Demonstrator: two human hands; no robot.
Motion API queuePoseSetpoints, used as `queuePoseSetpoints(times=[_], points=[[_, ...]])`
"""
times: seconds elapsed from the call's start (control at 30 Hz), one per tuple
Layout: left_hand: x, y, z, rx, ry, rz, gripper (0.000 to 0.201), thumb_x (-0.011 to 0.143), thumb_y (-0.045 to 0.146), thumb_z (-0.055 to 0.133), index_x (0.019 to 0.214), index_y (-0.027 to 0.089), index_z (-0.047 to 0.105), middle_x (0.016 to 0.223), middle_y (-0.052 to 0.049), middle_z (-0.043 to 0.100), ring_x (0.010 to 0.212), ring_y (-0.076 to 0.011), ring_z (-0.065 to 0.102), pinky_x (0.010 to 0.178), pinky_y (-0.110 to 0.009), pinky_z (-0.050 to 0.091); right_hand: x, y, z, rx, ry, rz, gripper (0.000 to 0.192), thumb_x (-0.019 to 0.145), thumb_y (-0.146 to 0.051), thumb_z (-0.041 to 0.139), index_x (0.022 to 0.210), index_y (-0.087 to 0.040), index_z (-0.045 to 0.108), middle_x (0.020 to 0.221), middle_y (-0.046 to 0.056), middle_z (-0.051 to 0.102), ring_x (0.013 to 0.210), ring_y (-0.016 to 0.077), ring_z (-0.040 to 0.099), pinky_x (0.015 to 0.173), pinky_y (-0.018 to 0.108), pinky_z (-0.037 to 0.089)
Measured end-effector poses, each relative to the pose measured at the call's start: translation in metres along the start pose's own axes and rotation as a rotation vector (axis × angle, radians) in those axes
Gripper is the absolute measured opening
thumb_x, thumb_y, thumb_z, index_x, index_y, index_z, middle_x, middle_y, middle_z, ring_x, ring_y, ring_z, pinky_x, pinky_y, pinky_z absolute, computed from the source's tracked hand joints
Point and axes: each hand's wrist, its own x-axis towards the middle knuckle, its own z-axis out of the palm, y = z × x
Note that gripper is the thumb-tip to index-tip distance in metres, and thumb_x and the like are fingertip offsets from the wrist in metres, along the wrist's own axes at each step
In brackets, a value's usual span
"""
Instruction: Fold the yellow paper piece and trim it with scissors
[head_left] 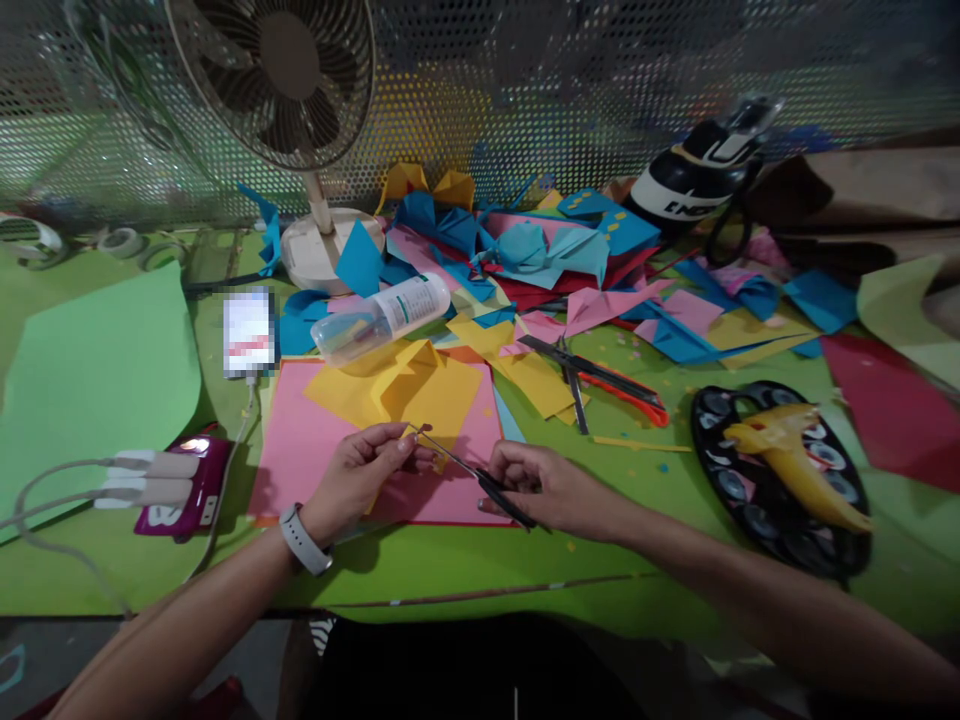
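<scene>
My left hand (379, 462), wearing a pale watch band, pinches a small piece of yellow paper (421, 452). In my right hand (534, 482) is a pair of scissors with dark handles (504, 499); their blades reach left to the paper and my left fingertips. Whether the blades are fully closed I cannot make out. Both hands are over a sheet of pink paper (300, 430). Folded yellow paper (420, 385) lies on that sheet just beyond my fingers.
A plastic bottle (382, 318), a utility knife (615, 383) and colored paper scraps (525, 250) lie behind. A fan (324, 215) stands at back left, near a phone (249, 335). A purple power strip (184, 490) sits left; a black palette (772, 520) right.
</scene>
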Motion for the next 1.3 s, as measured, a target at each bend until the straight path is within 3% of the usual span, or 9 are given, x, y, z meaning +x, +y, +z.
queuePoseSetpoints(times=[0.27, 0.67, 0.87, 1.3], points=[[-0.0019, 0.001, -0.0037, 0.096, 0.096, -0.064, 0.032, 0.073, 0.037, 0.074, 0.096, 0.015, 0.066, 0.077, -0.007, 0.075, 0.068, -0.0162, 0.069, 0.052, -0.02, 0.051, 0.0013, -0.0022, -0.0044, 0.057, 0.038, 0.007, 0.051, 0.06, -0.055, 0.076, 0.067, -0.02, 0.04, 0.054, -0.009, 0.045, 0.048, 0.0054, 0.041, 0.044, 0.018, 0.03], [-0.0008, 0.0025, -0.0031, 0.095, 0.115, -0.055, 0.03, 0.074, 0.038, 0.073, 0.09, 0.014, 0.067, 0.076, -0.006, 0.074, 0.061, -0.0132, 0.067, 0.052, -0.02, 0.053, 0.0009, -0.0032, -0.0075, 0.063, 0.073, 0.032, 0.049, 0.063, -0.057, 0.074, 0.068, -0.02, 0.042, 0.052, -0.008, 0.044, 0.047, 0.006, 0.041, 0.043, 0.019, 0.029], [-0.0009, 0.0018, -0.0027, 0.02, 0.117, -0.014, 0.027, 0.075, 0.035, 0.072, 0.092, 0.015, 0.066, 0.077, -0.005, 0.074, 0.065, -0.0141, 0.069, 0.063, -0.024, 0.055, -0.0031, -0.005, -0.005, 0.067, -0.052, 0.039, 0.045, 0.065, -0.054, 0.073, 0.073, -0.021, 0.044, 0.057, -0.007, 0.05, 0.052, 0.0084, 0.047, 0.048, 0.021, 0.036], [-0.0045, -0.0004, 0.0013, -0.015, 0.011, -0.035, 0.024, 0.077, 0.03, 0.072, 0.094, 0.015, 0.067, 0.079, -0.006, 0.075, 0.071, -0.0158, 0.071, 0.071, -0.029, 0.057, -0.0048, -0.0059, -0.0002, 0.026, -0.061, 0.024, 0.046, 0.065, -0.05, 0.076, 0.072, -0.02, 0.041, 0.056, -0.009, 0.041, 0.052, 0.0068, 0.039, 0.046, 0.019, 0.028]])
